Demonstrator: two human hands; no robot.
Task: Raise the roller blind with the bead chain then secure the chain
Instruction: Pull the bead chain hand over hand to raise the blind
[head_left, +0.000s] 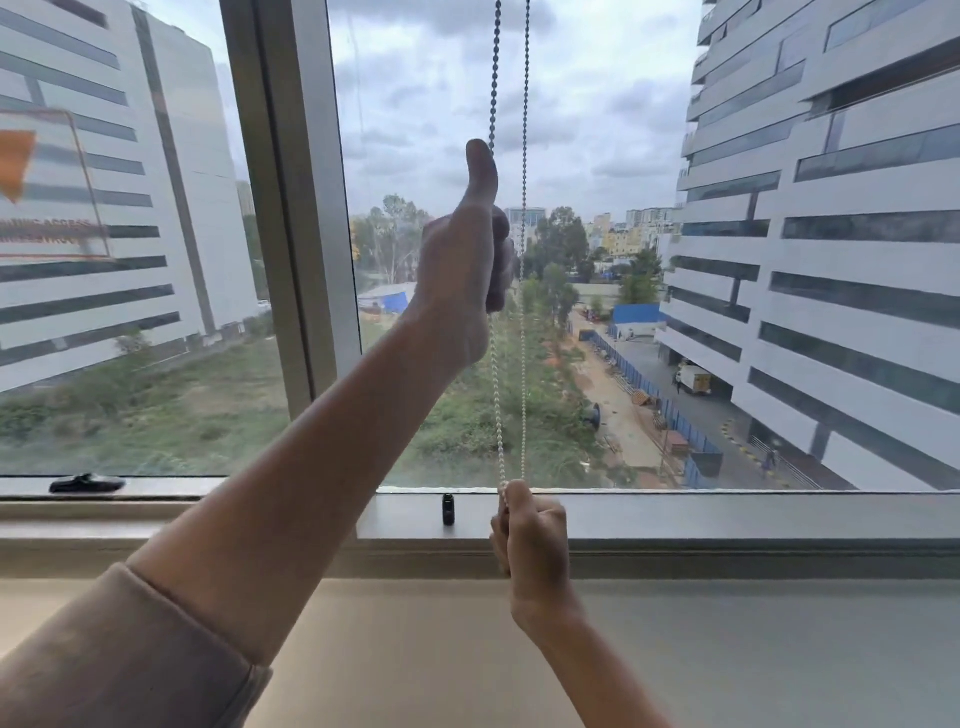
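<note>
Window sill (727, 644) running pale and bare beneath glass; small black clip (448, 509) sitting upright on frame ledge (753, 514).

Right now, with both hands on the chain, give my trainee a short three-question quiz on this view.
1. True or false: the left hand grips the bead chain higher than the right hand.
2. Which strand does the left hand close on? A) the left strand B) the right strand C) both
3. Fill in: the small black clip sits on the window ___, left of the right hand.

Key: 1 true. 2 A; the right strand runs free past the fingers. 3 sill; the chain is not in it yet.
</note>
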